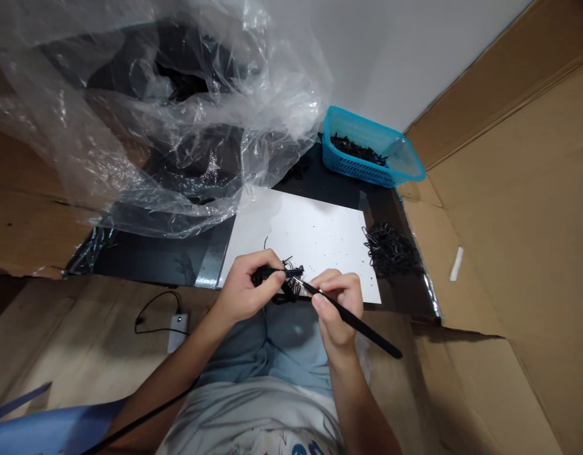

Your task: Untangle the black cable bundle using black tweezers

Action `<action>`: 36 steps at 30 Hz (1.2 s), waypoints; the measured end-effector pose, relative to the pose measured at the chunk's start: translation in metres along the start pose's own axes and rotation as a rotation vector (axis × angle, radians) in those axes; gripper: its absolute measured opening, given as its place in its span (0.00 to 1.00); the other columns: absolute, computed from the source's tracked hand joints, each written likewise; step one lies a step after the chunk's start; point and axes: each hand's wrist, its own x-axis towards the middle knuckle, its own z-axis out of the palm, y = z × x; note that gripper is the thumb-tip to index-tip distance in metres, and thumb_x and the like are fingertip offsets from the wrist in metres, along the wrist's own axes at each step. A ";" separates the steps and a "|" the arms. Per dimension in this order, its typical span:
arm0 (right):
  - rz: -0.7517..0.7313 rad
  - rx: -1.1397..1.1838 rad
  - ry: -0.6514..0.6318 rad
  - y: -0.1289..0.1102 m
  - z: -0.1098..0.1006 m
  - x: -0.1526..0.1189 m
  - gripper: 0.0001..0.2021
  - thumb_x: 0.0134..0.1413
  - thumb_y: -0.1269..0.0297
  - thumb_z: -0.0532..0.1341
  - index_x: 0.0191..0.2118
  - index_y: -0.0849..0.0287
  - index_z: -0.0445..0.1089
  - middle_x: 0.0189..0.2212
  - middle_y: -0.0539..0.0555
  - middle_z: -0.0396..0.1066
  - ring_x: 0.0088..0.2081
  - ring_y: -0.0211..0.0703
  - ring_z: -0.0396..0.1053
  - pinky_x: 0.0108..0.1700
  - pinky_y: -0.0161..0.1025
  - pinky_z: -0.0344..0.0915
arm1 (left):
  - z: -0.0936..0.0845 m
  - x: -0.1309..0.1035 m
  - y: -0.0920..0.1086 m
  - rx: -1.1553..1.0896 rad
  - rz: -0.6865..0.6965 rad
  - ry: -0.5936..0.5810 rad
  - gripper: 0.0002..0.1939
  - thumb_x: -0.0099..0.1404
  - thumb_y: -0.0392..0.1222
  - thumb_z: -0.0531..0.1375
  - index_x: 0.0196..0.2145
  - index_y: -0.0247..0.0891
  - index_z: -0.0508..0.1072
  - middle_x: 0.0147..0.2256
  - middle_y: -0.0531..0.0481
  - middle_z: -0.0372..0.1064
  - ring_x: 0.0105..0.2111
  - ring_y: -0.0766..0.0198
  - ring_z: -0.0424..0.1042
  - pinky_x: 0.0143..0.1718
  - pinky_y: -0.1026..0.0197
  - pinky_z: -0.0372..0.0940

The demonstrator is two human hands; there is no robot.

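Observation:
My left hand (248, 284) is closed around a bunch of black plastic pieces (291, 273), with thin strands poking out past the fingers. The pieces' exact kind is hard to make out. In my right hand (336, 303) is a slim black-handled craft knife (367, 330) with a metal tip. That tip touches or nearly touches the end of the black pieces, near my left thumb. Both hands are over the front edge of a white board (314, 234), which is sprinkled with tiny black specks.
A blue basket (374, 170) of black pieces stands at the back right. A tangled black heap (393, 249) lies beside the board. Clear plastic bagging (191, 139) covers the left back. Cardboard (523, 208) walls the right side. A small white box (178, 332) with a cable sits lower left.

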 end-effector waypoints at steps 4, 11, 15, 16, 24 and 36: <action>0.072 0.072 0.023 0.002 0.000 -0.002 0.08 0.52 0.73 0.60 0.37 0.54 0.65 0.30 0.48 0.68 0.32 0.39 0.66 0.34 0.37 0.63 | 0.000 0.000 0.000 0.011 0.016 0.005 0.08 0.59 0.34 0.57 0.23 0.34 0.67 0.20 0.55 0.62 0.21 0.70 0.60 0.23 0.68 0.54; 0.112 0.121 0.045 0.003 -0.001 0.001 0.06 0.51 0.72 0.60 0.36 0.54 0.65 0.28 0.47 0.68 0.30 0.39 0.65 0.32 0.36 0.62 | 0.000 -0.001 -0.004 0.029 0.034 0.015 0.07 0.60 0.34 0.57 0.24 0.34 0.69 0.20 0.55 0.64 0.21 0.71 0.61 0.23 0.69 0.56; 0.119 0.099 0.049 0.003 0.000 0.002 0.06 0.50 0.71 0.60 0.35 0.54 0.65 0.28 0.48 0.68 0.29 0.39 0.66 0.31 0.37 0.62 | 0.001 -0.001 -0.004 0.036 0.037 0.017 0.07 0.60 0.35 0.57 0.24 0.34 0.69 0.20 0.55 0.64 0.21 0.71 0.61 0.23 0.69 0.55; 0.122 0.093 0.052 0.003 0.001 0.001 0.06 0.50 0.71 0.60 0.35 0.54 0.65 0.28 0.48 0.68 0.29 0.39 0.66 0.31 0.37 0.63 | 0.001 -0.001 -0.004 0.038 0.037 0.018 0.07 0.60 0.35 0.57 0.24 0.34 0.69 0.20 0.55 0.64 0.21 0.71 0.61 0.23 0.69 0.55; 0.160 0.133 0.093 0.000 0.001 0.001 0.05 0.50 0.70 0.60 0.34 0.54 0.65 0.26 0.47 0.68 0.28 0.39 0.66 0.30 0.36 0.62 | 0.002 -0.001 -0.003 0.044 0.033 0.022 0.07 0.60 0.35 0.57 0.24 0.34 0.69 0.20 0.55 0.64 0.21 0.70 0.61 0.23 0.69 0.56; 0.193 0.116 0.109 0.001 0.002 0.002 0.04 0.49 0.69 0.60 0.33 0.54 0.64 0.24 0.47 0.67 0.27 0.39 0.66 0.30 0.37 0.63 | 0.002 0.000 -0.002 0.051 0.009 0.009 0.07 0.59 0.36 0.57 0.24 0.34 0.69 0.20 0.53 0.64 0.21 0.69 0.61 0.22 0.67 0.56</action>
